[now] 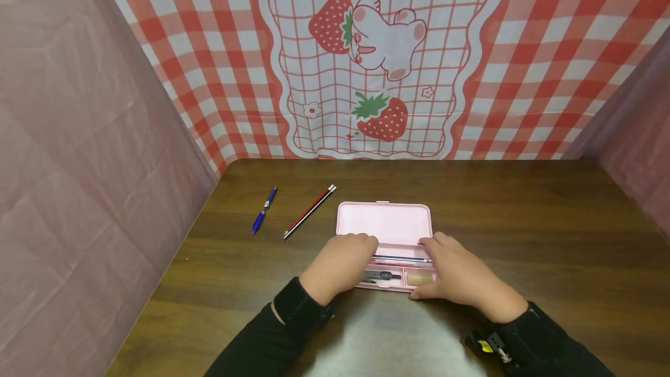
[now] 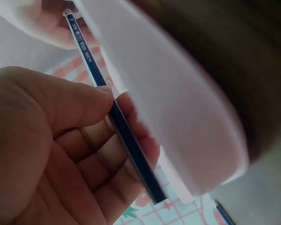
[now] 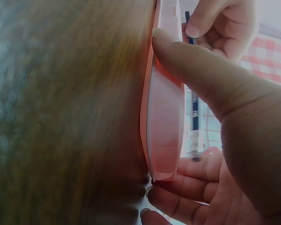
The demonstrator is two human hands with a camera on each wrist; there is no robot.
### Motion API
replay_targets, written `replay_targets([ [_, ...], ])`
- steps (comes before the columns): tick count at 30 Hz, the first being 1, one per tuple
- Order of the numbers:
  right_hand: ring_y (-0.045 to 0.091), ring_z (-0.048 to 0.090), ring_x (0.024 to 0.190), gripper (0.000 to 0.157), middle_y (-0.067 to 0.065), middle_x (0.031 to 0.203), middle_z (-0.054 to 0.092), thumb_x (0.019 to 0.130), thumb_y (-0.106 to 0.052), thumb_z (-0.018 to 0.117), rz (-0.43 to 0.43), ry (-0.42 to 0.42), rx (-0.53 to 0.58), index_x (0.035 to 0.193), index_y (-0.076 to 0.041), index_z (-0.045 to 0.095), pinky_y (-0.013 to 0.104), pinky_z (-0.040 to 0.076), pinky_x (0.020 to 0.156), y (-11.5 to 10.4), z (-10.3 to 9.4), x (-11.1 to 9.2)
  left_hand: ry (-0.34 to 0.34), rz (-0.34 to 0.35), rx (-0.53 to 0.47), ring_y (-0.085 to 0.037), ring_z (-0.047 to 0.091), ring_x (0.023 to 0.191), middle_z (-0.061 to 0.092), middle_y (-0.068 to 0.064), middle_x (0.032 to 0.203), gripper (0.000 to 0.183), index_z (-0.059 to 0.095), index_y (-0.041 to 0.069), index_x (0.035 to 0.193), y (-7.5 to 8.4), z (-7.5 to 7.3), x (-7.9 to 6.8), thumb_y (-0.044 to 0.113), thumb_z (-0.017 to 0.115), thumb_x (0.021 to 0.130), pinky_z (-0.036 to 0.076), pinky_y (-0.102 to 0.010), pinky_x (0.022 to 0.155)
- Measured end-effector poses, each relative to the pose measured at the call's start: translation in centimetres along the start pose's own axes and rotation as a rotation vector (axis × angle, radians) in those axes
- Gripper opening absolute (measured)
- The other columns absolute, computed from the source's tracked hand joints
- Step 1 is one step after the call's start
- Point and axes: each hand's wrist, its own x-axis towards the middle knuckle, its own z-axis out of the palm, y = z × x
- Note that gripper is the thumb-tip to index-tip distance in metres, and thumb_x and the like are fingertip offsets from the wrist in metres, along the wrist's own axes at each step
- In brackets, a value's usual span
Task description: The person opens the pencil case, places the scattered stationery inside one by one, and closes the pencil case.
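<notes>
A pink pencil case (image 1: 384, 221) lies on the table with its lid folded back. My left hand (image 1: 342, 260) is over its left part, pinching a dark blue pencil (image 2: 132, 143) between thumb and fingers. That pencil stretches along the case toward my right hand (image 1: 458, 272), which grips the case's right end, thumb at the front edge and fingers at the far side. In the front compartments sit a compass (image 1: 386, 275) and a tan block (image 1: 419, 278). The left hand hides the left end of the case.
Left of the case, two pencils (image 1: 310, 212), one red-striped and one dark, lie side by side. Farther left is a blue pen (image 1: 264, 212). A red-and-white checked cloth (image 1: 220, 63) hangs behind the wooden table (image 1: 523, 214).
</notes>
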Motion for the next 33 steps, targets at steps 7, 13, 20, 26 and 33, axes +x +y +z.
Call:
replay_targets([
  [7, 0.022, 0.051, 0.1, 0.11, 0.009, 0.113, 0.056, 0.054, -0.078, 0.076, -0.003, 0.009, -0.009, 0.131, -0.003, 0.053, 0.046, 0.05, 0.084, 0.05, -0.02, -0.03, 0.017, -0.001, 0.027, -0.017, 0.063, 0.089, 0.066, 0.0, 0.097, 0.013, 0.063, 0.015, 0.107, 0.31, 0.33, 0.43, 0.014, 0.056, 0.096, 0.053, -0.034, 0.078],
  [13, 0.022, 0.051, 0.099, 0.109, 0.009, 0.113, 0.055, 0.054, -0.077, 0.077, -0.005, 0.012, -0.014, 0.131, -0.003, 0.053, 0.045, 0.05, 0.083, 0.03, 0.0, -0.02, 0.013, -0.016, 0.021, -0.017, 0.062, 0.088, 0.066, 0.0, 0.097, 0.017, 0.063, 0.015, 0.108, 0.04, 0.6, 0.48, 0.014, 0.065, 0.09, 0.053, -0.034, 0.077],
  [20, 0.022, 0.052, 0.1, 0.108, 0.009, 0.113, 0.055, 0.055, -0.075, 0.078, -0.018, 0.018, -0.017, 0.131, -0.003, 0.053, 0.045, 0.05, 0.083, -0.02, 0.1, 0.02, 0.003, -0.02, -0.006, -0.016, 0.06, 0.088, 0.064, 0.001, 0.096, 0.018, 0.064, 0.016, 0.108, -0.21, 0.92, 0.4, 0.013, 0.064, 0.091, 0.052, -0.034, 0.075],
  [26, 0.022, 0.051, 0.1, 0.109, 0.009, 0.113, 0.055, 0.055, -0.076, 0.077, -0.021, 0.018, -0.015, 0.131, -0.002, 0.053, 0.045, 0.049, 0.083, 0.03, 0.18, 0.02, -0.033, -0.013, -0.003, -0.015, 0.057, 0.086, 0.063, 0.002, 0.097, 0.021, 0.067, 0.018, 0.111, -0.22, 0.67, 0.36, 0.016, 0.065, 0.09, 0.051, -0.033, 0.076],
  [33, 0.022, 0.051, 0.1, 0.112, 0.01, 0.115, 0.055, 0.055, -0.079, 0.074, -0.004, -0.002, -0.011, 0.133, -0.002, 0.052, 0.045, 0.05, 0.084, 0.11, 0.12, 0.06, -0.051, -0.009, 0.0, -0.014, 0.055, 0.083, 0.062, 0.002, 0.094, 0.021, 0.07, 0.02, 0.11, -0.29, 0.59, 0.34, 0.016, 0.067, 0.089, 0.051, -0.032, 0.073],
])
